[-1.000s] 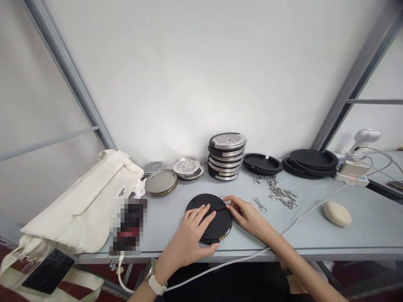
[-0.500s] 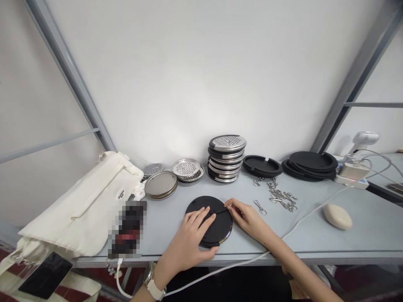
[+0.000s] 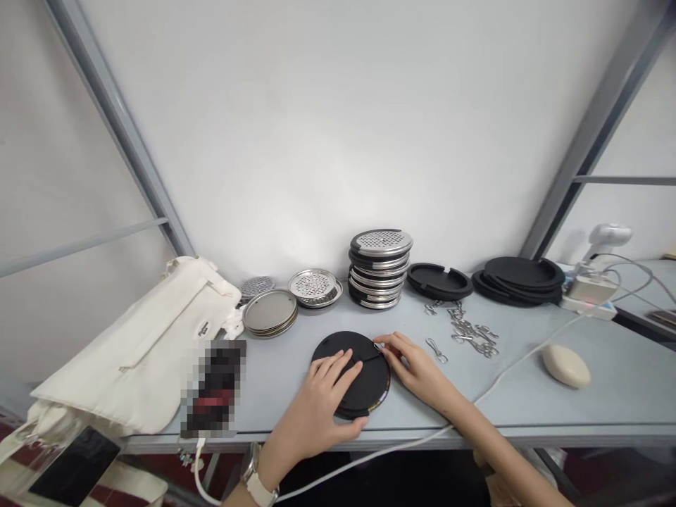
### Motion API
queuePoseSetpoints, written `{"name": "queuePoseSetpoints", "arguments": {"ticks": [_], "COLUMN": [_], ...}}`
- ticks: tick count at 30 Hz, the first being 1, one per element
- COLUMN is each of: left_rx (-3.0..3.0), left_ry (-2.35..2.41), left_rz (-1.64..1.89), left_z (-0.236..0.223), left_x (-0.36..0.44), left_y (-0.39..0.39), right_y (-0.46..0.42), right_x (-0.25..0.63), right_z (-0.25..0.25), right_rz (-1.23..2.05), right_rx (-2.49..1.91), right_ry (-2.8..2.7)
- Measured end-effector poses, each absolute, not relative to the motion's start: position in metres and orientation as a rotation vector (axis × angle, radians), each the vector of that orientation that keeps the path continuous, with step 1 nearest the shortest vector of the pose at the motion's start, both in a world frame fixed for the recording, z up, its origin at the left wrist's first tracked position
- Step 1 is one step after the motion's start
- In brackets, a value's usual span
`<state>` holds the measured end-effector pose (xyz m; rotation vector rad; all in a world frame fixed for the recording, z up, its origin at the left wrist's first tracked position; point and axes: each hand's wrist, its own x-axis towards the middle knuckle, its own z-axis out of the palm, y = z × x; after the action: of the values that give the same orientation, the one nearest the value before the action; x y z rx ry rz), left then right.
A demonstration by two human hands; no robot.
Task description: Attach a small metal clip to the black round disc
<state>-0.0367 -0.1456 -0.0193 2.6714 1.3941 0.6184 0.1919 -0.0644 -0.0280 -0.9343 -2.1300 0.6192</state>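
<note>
A round black disc point(image 3: 364, 394) with a dividing line across it lies flat on the table. My left hand point(image 3: 320, 401) rests on its left part, fingers spread and flat on the surface, thumb along the near rim. At the disc's upper right edge, my right hand point(image 3: 415, 366) pinches a small metal clip point(image 3: 377, 346), mostly covered by the fingertips. A similar loose spring clip point(image 3: 436, 350) lies to the right of that hand. Farther off is a pile of metal clips point(image 3: 474, 334).
Behind the disc stands a tall stack of metal-and-black discs point(image 3: 381, 282). Perforated plates point(image 3: 315, 285) and plain plates point(image 3: 270, 312) sit left, black rings point(image 3: 439, 280) and black discs point(image 3: 522, 278) right. A white cable point(image 3: 507, 370) crosses near an oval beige object point(image 3: 566, 365). A white bag point(image 3: 132, 345) lies left.
My right fingertips have shifted slightly at the disc's edge, and more of the metal clip shows between them. My left hand stays in place on the disc.
</note>
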Motion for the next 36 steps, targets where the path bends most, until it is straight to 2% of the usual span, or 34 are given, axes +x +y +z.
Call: {"name": "queuePoseSetpoints", "arguments": {"ticks": [8,36], "left_rx": [2.666,2.693], "left_ry": [1.39,1.379], "left_rz": [0.602,0.635], "left_z": [-0.0195,-0.0171], "left_x": [-0.0371,-0.0362], "left_y": [-0.1452,-0.1455], "right_y": [-0.067,-0.0634], "right_x": [0.1932,0.1912], "right_z": [-0.0286,-0.0304], "right_rz": [0.698,0.632], "right_rx": [-0.959,-0.95], "right_ry": [-2.131,-2.156]}}
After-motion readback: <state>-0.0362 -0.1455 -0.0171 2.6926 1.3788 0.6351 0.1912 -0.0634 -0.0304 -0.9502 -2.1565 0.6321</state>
